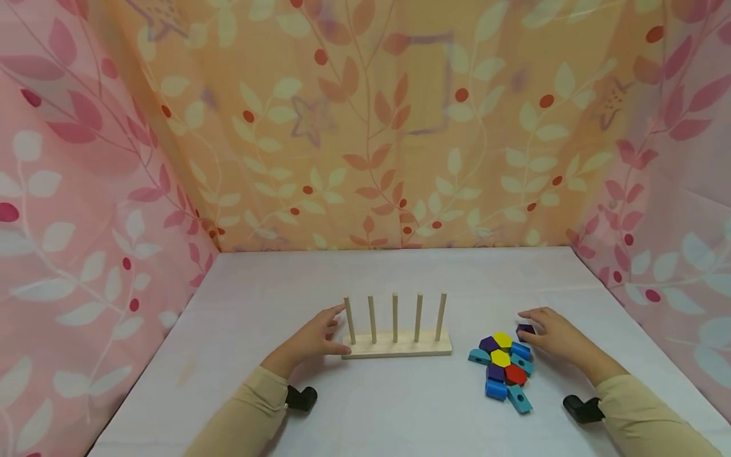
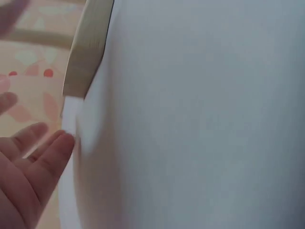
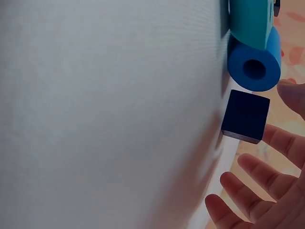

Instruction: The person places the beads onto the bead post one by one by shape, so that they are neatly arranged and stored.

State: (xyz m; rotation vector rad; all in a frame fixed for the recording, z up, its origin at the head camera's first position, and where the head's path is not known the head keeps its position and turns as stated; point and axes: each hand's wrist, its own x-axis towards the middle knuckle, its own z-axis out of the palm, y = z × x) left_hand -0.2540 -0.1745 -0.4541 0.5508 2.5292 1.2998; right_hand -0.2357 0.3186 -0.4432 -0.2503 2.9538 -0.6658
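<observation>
A pale wooden stand (image 1: 396, 343) with a row of several upright pegs sits mid-table. At its left end is my left hand (image 1: 311, 336), its thumb and fingers spread around the end peg and base; whether they touch the wood I cannot tell. In the left wrist view the base (image 2: 88, 52) shows beyond the outstretched fingers (image 2: 52, 157). My right hand (image 1: 556, 336) reaches over a dark purple block (image 1: 525, 331), fingers apart. In the right wrist view, the thumb stands clear of this dark block (image 3: 245, 117), while one fingertip is close behind it.
Left of my right hand lies a cluster of coloured blocks: yellow hexagons (image 1: 500, 358), a red hexagon (image 1: 516, 375), blue cylinders (image 1: 496, 390), teal half-rounds (image 1: 520, 400) and purple pieces. Patterned curtains (image 1: 365, 158) close off the white table's (image 1: 400, 412) back and sides.
</observation>
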